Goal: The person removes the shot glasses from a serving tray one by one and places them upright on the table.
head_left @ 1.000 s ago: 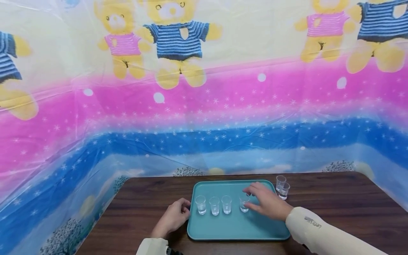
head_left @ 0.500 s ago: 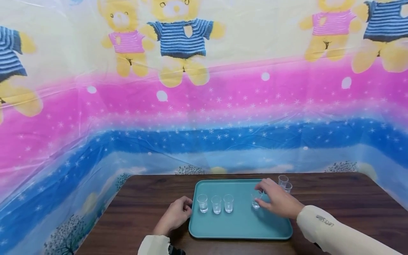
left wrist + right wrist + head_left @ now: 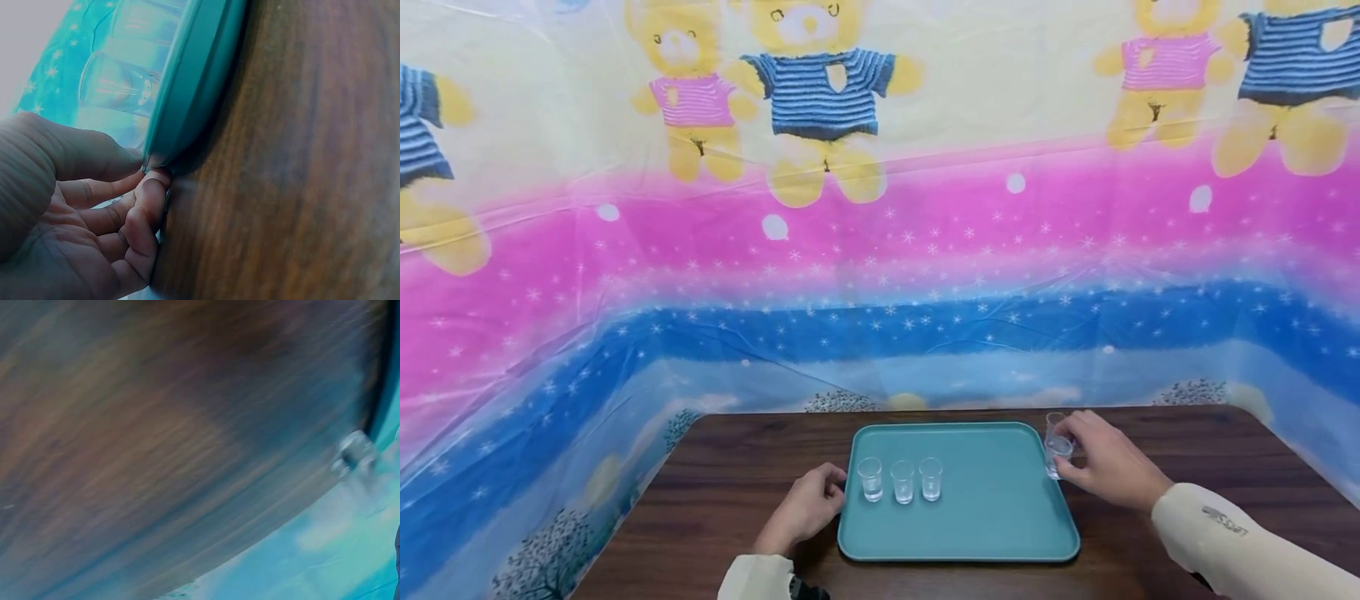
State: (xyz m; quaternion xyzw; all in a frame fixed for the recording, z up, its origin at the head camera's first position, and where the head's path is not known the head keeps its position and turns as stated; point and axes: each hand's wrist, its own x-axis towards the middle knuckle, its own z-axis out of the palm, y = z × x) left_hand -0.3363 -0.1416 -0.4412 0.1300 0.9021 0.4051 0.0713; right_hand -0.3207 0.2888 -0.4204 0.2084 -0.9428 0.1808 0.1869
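Note:
My left hand [image 3: 806, 505] pinches the left rim of the teal tray [image 3: 985, 533]. In the left wrist view the thumb lies on the rim, with curled fingers against its underside. Three small clear shot glasses [image 3: 870, 479] stand upright in a row on the tray's left half. Over the tray's right edge, my right hand [image 3: 1108, 462] holds another shot glass [image 3: 1057, 455] between thumb and fingers. Right behind it shows the top of a shot glass [image 3: 1054, 421] on the table; a further one there is hidden. The right wrist view is blurred.
A dark wood table [image 3: 737, 454] carries the tray. Behind it hangs a printed cloth [image 3: 880, 242] with teddy bears, close to the table's back edge. A small clear glass shape [image 3: 355, 453] shows near the tray's edge in the right wrist view.
My right hand has carried the shot glass rightward from beside the row to the tray's right edge, near the glasses on the table. The left hand stays at the tray's left rim.

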